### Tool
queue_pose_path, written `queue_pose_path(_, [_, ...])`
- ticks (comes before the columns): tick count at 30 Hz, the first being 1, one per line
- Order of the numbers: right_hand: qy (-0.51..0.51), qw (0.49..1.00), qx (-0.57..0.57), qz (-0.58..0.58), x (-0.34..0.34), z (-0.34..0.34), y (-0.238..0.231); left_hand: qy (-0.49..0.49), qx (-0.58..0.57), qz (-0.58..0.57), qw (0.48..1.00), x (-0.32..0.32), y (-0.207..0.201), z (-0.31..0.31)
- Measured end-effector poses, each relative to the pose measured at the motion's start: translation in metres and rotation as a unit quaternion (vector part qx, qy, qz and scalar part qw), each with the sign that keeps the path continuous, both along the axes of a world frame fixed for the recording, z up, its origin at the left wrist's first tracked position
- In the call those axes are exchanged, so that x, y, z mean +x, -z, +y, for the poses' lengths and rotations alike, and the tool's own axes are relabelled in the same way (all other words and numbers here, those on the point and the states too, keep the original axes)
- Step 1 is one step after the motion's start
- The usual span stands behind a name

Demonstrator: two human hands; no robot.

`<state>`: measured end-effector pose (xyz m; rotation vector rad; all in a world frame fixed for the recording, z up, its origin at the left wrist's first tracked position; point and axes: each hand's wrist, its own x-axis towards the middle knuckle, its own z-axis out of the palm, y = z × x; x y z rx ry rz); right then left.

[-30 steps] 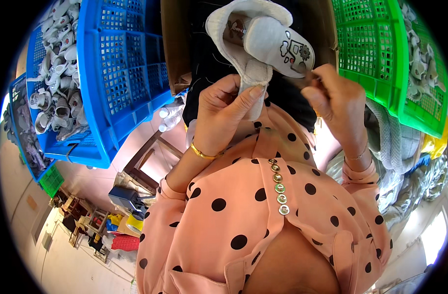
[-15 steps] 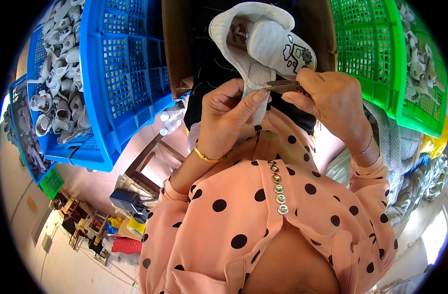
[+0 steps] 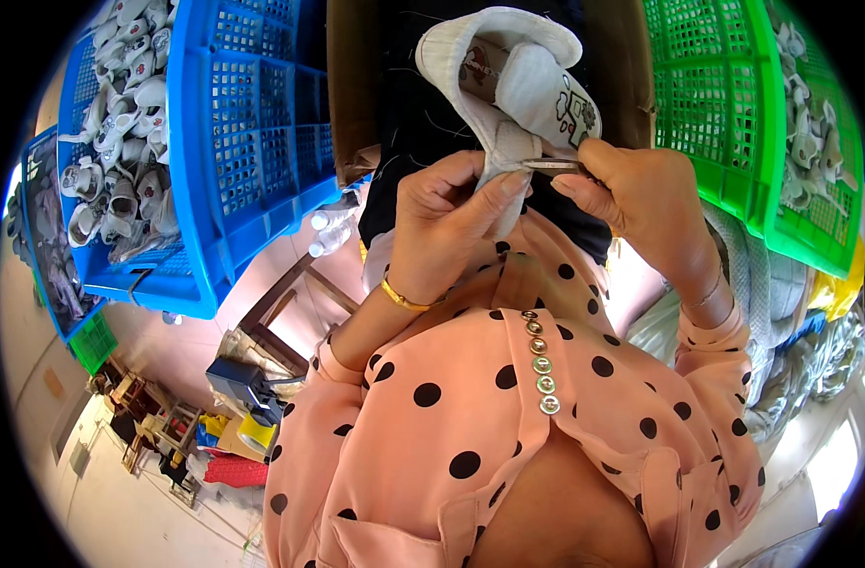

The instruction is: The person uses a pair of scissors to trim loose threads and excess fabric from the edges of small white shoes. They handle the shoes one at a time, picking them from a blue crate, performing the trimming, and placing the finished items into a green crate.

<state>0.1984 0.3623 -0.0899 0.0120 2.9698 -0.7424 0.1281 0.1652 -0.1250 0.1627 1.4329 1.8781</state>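
A small white cloth shoe (image 3: 442,59) sits over my lap, its opening facing up. Its rounded front part carries an embroidered or printed picture (image 3: 572,115). My left hand (image 3: 437,227) pinches the shoe's near fabric end between thumb and fingers. My right hand (image 3: 645,189) is closed on a small metal cutting tool that looks like thread snips (image 3: 550,166). The narrow metal tips lie at the fabric edge, right beside my left thumb. Most of the tool's handle is hidden inside my right fingers.
Left stands a blue plastic crate (image 3: 200,189) holding many white shoes (image 3: 120,204); a green crate (image 3: 707,123) with similar pieces stands right. Cardboard (image 3: 355,95) edges my dark-covered lap. Plastic bottles (image 3: 330,232) and a wooden stool (image 3: 285,308) are at lower left.
The shoe has shifted slightly right and down in view. The snips have turned, so their blades now appear edge-on and thinner. Both hands keep their hold.
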Motion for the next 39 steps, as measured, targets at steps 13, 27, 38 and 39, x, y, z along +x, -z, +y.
queue_pose_path(13, [0.115, 0.946, -0.296, 0.066, -0.005, -0.005, 0.001, 0.037, -0.034, 0.036, 0.998, -0.01, -0.004, -0.002])
queue_pose_path(27, [0.241, 0.886, -0.383, 0.102, -0.01, 0.028, 0.008, 0.077, -0.007, -0.017, 0.997, -0.028, 0.002, -0.01])
queue_pose_path(38, [0.281, 0.83, -0.473, -0.097, -0.015, 0.033, 0.049, 0.165, 0.085, -0.009, 0.983, -0.049, -0.006, -0.006])
queue_pose_path(39, [0.278, 0.787, -0.538, -0.116, -0.016, 0.034, 0.053, 0.17, 0.092, -0.015, 0.981, -0.05, -0.006, -0.006])
